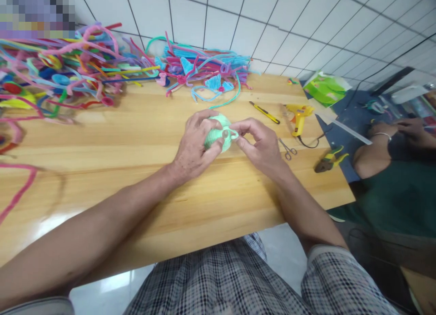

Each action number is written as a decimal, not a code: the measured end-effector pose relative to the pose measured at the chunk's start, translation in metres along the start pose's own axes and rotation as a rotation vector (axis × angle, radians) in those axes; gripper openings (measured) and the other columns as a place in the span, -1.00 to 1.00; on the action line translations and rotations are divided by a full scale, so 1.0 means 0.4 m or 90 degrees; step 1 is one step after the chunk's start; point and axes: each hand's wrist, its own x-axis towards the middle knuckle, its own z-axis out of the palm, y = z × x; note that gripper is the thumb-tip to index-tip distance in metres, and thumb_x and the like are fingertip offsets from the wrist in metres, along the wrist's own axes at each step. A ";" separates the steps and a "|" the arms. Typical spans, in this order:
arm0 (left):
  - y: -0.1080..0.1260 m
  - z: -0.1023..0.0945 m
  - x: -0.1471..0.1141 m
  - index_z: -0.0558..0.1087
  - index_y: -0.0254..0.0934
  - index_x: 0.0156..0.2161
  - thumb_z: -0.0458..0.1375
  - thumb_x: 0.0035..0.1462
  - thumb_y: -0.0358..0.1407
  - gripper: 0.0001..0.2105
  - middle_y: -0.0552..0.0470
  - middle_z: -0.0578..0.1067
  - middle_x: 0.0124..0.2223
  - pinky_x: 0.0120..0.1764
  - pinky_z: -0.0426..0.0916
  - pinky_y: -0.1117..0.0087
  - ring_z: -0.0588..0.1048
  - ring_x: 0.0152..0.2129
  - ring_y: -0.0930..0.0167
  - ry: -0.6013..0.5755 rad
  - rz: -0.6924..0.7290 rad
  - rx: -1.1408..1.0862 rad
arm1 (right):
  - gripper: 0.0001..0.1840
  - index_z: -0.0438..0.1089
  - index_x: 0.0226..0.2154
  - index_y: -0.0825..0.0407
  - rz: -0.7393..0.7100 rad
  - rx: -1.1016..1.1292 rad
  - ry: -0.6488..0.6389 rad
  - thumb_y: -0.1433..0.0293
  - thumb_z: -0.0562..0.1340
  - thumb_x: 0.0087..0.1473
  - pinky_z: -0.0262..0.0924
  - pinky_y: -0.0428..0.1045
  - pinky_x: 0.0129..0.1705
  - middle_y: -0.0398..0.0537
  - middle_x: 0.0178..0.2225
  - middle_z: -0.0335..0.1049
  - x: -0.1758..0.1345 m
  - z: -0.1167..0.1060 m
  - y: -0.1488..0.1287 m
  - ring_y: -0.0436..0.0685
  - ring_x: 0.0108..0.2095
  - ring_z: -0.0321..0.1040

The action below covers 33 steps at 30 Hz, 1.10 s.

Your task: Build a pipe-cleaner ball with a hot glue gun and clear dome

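A mint-green coiled pipe-cleaner piece, rounded in shape, is held above the wooden table in front of me. My left hand wraps round its left side, with the thumb pressed near the middle. A small loop of the same green pipe cleaner sticks out on the right. My right hand pinches this loop at its outer end between thumb and fingertips. The underside of the piece is hidden by my left hand.
A yellow utility knife, a yellow glue gun, scissors and yellow-handled pliers lie to the right. Colourful pipe cleaners pile up at the back left. Another person's arm is at the far right.
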 end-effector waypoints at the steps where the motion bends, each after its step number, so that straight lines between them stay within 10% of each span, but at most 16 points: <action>1: 0.000 0.000 -0.001 0.35 -0.02 0.12 0.17 0.42 -0.26 -0.77 -0.05 0.51 0.23 0.33 0.42 0.00 0.49 0.27 0.20 0.001 0.003 0.004 | -0.89 0.59 -0.08 -0.11 -0.014 -0.016 0.007 0.31 0.35 0.37 0.45 0.06 -0.10 -0.13 -0.22 0.62 0.000 0.005 0.004 0.09 -0.24 0.51; 33: 0.005 0.005 -0.003 0.37 -0.06 0.12 0.11 0.47 -0.20 -0.81 -0.11 0.49 0.27 0.36 0.40 -0.07 0.45 0.30 0.17 -0.015 -0.036 0.049 | -0.89 0.65 -0.22 -0.15 0.003 -0.031 0.087 0.22 0.40 0.35 0.43 0.05 -0.19 -0.14 -0.31 0.64 -0.007 0.037 -0.004 0.09 -0.32 0.49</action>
